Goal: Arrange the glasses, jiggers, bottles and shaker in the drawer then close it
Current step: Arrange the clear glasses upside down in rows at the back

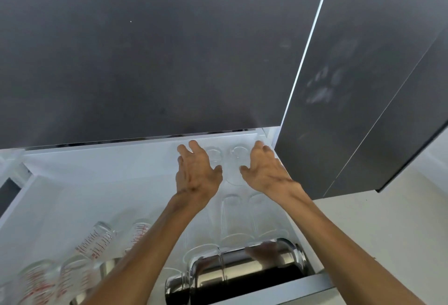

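Note:
The white drawer [97, 159] is pulled out below me. At its far right corner stand two clear glasses side by side. My left hand [196, 173] curls around the left glass [213, 156]. My right hand [265, 171] curls around the right glass [237, 159]. Nearer to me, more clear glasses [232, 219] lie on their sides. In front of them, along the near edge, the steel shaker [242, 268] lies flat. To the left are measuring glasses with red marks [97, 241] and a metal jigger [109, 266], partly hidden by my left forearm.
A dark surface [145, 50] overhangs the back of the drawer. A dark cabinet panel [351, 86] stands close on the right, beside my right hand. Pale floor [375, 232] lies to the right of the drawer. The drawer's left middle shows bare white bottom [84, 195].

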